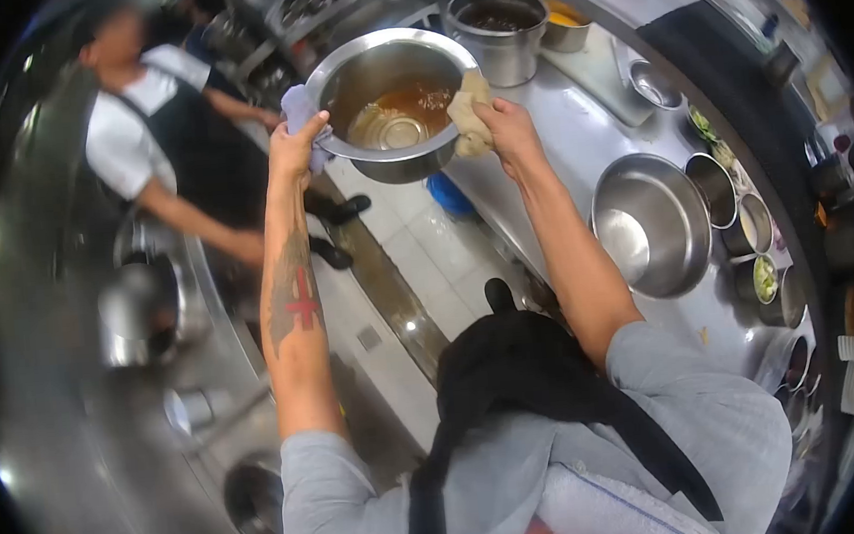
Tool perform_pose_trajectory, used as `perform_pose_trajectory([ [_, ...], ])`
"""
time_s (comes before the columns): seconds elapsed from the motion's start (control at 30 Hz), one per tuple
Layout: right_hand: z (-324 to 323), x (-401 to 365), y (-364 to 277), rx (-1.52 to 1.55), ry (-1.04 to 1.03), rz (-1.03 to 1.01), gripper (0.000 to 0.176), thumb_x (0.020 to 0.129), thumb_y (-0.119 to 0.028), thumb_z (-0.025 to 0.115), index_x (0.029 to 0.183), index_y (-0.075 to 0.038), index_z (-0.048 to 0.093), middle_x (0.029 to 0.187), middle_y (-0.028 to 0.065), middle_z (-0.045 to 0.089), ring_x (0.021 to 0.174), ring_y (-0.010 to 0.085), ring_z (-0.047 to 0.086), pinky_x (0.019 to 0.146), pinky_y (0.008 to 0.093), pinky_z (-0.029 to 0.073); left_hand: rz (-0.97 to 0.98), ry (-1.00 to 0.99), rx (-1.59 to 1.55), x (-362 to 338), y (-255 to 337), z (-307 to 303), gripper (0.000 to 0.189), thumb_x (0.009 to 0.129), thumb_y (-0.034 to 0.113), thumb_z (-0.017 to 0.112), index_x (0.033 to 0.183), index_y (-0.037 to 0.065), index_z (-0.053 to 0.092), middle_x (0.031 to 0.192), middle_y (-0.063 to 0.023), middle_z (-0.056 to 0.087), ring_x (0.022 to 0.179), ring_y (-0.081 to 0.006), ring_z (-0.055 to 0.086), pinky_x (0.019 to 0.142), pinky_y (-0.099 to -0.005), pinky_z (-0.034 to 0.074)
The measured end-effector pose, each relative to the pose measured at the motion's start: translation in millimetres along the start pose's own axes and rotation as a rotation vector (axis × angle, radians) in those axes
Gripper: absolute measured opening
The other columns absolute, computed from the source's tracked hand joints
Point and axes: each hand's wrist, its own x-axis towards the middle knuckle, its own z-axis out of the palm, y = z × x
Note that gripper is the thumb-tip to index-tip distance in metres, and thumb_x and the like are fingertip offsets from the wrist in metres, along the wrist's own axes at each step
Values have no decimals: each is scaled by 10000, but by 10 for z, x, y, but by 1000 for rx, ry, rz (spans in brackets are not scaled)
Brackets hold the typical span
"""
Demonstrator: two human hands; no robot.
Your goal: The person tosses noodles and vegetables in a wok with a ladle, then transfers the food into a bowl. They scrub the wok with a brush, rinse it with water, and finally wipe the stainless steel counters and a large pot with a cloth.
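Two hands are carrying a pot (394, 99) of brown liquid above the floor (426, 257).

Nearest, an empty bowl (649, 224) is sitting on the counter (576, 125) to the right. Further out, the left hand (295, 149) is clenching the pot's rim through a bluish cloth (296, 107), and the right hand (508, 128) is gripping the opposite rim through a beige cloth (470, 113). Doing this well likely means padding every finger with cloth and holding the rim level so nothing is slopping. Beyond, a co-worker (151, 138) is standing at left, and a second pot (498, 20) is resting on the counter.
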Motion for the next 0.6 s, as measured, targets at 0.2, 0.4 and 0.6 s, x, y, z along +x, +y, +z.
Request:
perform_pose_trajectory([
  [0.2, -121, -1550, 563, -41, -366, 385, 266, 941, -126, 581, 1122, 66, 615, 963, 102, 686, 778, 154, 665, 677, 273, 540, -180, 399, 32, -2584, -594, -658, 326, 824, 79, 708, 1084, -80, 592, 931, -135, 678, 791, -201, 671, 696, -334, 542],
  [0.4, -126, -2646, 1221, -246, -804, 603, 270, 946, -140, 571, 1144, 35, 627, 978, 80, 682, 828, 150, 644, 748, 295, 521, -265, 973, -39, -5279, -835, -369, 374, 785, 52, 692, 1131, -50, 597, 927, -112, 676, 773, -180, 649, 663, -328, 528],
  [0.6, 616, -4043, 1276, -145, -1230, 833, 355, 965, -138, 577, 1241, 84, 557, 1068, 128, 682, 904, 205, 684, 762, 321, 561, -227, 1575, -7, -7493, -399, -28, 347, 786, 158, 726, 1040, -64, 643, 850, -115, 674, 676, -198, 624, 564, -354, 483],
])
